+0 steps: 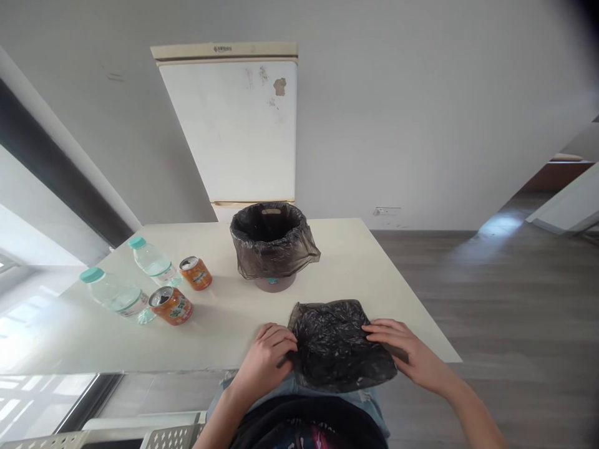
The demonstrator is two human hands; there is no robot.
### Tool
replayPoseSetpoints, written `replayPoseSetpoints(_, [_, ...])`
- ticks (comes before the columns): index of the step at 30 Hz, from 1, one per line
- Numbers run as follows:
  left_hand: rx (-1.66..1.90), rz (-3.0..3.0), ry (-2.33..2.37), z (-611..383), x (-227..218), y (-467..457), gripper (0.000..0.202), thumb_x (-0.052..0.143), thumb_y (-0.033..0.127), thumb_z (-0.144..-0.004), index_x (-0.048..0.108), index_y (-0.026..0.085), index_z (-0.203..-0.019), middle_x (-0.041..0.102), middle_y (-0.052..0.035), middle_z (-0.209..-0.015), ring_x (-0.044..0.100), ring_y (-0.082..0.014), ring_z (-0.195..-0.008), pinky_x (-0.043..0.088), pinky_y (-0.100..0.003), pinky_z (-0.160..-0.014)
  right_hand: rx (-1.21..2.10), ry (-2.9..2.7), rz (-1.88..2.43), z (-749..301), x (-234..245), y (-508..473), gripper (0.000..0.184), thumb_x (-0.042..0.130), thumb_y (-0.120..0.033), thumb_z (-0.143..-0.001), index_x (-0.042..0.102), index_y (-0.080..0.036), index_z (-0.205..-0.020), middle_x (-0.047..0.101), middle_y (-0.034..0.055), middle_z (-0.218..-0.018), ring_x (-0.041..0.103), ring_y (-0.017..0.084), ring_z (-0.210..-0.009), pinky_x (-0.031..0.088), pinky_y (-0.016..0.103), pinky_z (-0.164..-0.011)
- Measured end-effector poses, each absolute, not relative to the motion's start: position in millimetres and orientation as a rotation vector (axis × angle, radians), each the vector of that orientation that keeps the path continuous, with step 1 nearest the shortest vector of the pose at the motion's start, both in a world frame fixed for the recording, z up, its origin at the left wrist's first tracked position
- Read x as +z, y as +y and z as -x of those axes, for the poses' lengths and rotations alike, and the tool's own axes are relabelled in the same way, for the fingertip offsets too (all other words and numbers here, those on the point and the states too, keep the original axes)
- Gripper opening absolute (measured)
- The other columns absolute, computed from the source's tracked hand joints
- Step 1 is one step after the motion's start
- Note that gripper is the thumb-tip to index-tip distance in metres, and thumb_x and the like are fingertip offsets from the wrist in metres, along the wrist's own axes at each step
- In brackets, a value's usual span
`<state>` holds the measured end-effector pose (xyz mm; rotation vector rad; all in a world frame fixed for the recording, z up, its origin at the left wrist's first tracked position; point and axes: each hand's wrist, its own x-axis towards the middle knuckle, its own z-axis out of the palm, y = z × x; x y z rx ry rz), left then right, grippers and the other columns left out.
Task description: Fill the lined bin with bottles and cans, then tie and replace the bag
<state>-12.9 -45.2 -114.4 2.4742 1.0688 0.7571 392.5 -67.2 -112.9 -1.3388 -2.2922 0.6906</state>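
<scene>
Head view: black plastic bag [337, 343], thin, crinkled, see-through along its edge. Left hand [269, 354] and right hand [408, 350] pinching its opposite sides

The person's bare left hand [267, 355] curls its fingers, its back facing up. The bare right hand [414, 352] points straighter fingers toward the left hand. Both bare arms [472, 408] reach forward.

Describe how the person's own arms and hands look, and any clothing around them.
The left hand and right hand are ungloved; no sleeve, watch or bracelet shows on the visible forearms. Between them show a dark printed top and light-blue bottoms.
</scene>
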Motion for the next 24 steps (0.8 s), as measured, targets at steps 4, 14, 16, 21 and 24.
replayPoseSetpoints(4, [0.855,-2.254,1.215,9,-117,-36,0.022,0.054,0.011,-0.091,0.07,0.024,-0.097,0.076,-0.003,-0.097,0.07,-0.021,-0.097,0.051,-0.037,-0.094,0.772,-2.01,1.378,-376,-113,-57,0.037,0.046,-0.045,-0.106,0.078,-0.027,-0.104,0.074,0.011,-0.125,0.066,0.03,-0.118,0.056,0.048,-0.102])
replayPoseSetpoints(14, [0.899,-1.903,1.641,-5,-117,-10,0.017,0.054,0.033,-0.096,0.064,0.023,-0.105,0.065,0.0021,-0.073,0.066,-0.0177,-0.066,0.048,-0.027,-0.069,0.552,-1.705,1.667,-347,-125,-31,0.054,0.05,-0.069,-0.098,0.054,-0.025,-0.067,0.069,0.0074,-0.091,0.069,0.026,-0.087,0.056,0.039,-0.081])
replayPoseSetpoints(16, [0.938,-1.94,1.657,-5,-119,-14,0.016,0.053,0.03,-0.095,0.063,0.024,-0.107,0.066,0.0007,-0.079,0.068,-0.0193,-0.073,0.05,-0.029,-0.072,0.516,-1.699,1.683,-344,-125,-29,0.054,0.049,-0.071,-0.097,0.056,-0.025,-0.069,0.069,0.007,-0.087,0.067,0.026,-0.081,0.055,0.039,-0.075])
replayPoseSetpoints(21, [1.001,-2.064,1.692,1,-126,-32,0.021,0.054,0.018,-0.092,0.061,0.025,-0.111,0.067,-0.0037,-0.093,0.065,-0.0249,-0.091,0.054,-0.04,-0.084,0.48,-1.7,1.699,-339,-128,-28,0.054,0.05,-0.073,-0.096,0.057,-0.026,-0.071,0.068,0.0073,-0.082,0.065,0.026,-0.078,0.054,0.04,-0.072])
replayPoseSetpoints(24, [1.017,-2.113,1.739,6,-129,-39,0.029,0.054,0.014,-0.091,0.059,0.025,-0.118,0.066,-0.0055,-0.103,0.062,-0.0264,-0.096,0.054,-0.045,-0.088,0.478,-1.699,1.707,-339,-131,-29,0.049,0.055,-0.071,-0.094,0.058,-0.025,-0.076,0.068,0.0068,-0.084,0.065,0.026,-0.079,0.055,0.04,-0.074])
